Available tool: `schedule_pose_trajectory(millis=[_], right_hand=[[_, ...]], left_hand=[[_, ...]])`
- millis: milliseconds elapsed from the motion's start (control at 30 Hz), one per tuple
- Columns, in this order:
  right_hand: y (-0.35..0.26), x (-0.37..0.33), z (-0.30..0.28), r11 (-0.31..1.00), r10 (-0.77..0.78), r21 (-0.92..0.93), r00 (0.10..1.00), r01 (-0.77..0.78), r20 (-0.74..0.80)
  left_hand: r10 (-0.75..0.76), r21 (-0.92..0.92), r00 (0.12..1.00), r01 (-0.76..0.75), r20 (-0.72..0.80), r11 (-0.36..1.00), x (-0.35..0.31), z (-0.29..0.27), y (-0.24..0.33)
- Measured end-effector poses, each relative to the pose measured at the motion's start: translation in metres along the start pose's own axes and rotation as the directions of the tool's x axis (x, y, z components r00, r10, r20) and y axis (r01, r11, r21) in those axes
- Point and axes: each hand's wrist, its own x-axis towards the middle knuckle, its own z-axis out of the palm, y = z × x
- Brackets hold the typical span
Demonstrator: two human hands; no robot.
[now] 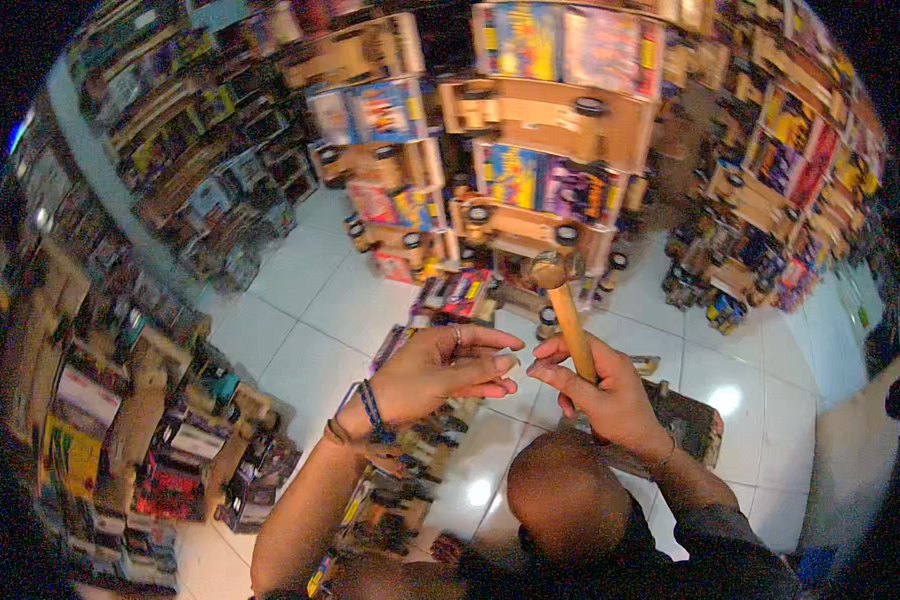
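The long, straight, tan wooden-handled hammer with a blunt, metal-looking head (pixel 568 325) should feel stiff, sturdy and top-heavy, best gripped low on its smooth handle. It lies within the right hand (pixel 610 395), which is curled around the lower handle, the head rising above and beyond the knuckles. Just beside it, the left hand (pixel 445 370) curls thumb toward fingers; blur hides whether it pinches anything small.

Held tilted in the right hand (pixel 615 397), head foremost: a tan-handled hammer (pixel 571 333). Pinched at the left hand's (pixel 440 372) fingertips: a small, pale, blurred piece (pixel 513 366).
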Motion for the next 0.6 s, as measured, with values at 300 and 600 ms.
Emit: schedule_pose_trajectory(millis=[300,600], right_hand=[[-0.006,0.045,0.109,0.992,0.024,-0.123,0.94,0.02,0.34],[0.019,0.06,0.108,0.983,0.183,-0.064,0.949,-0.172,0.258]], left_hand=[[0.061,-0.137,0.962,-0.101,-0.264,0.985,-0.114,-0.06,-0.034],[-0.047,-0.149,0.853,-0.037,-0.52,0.988,-0.134,-0.113,-0.09]])
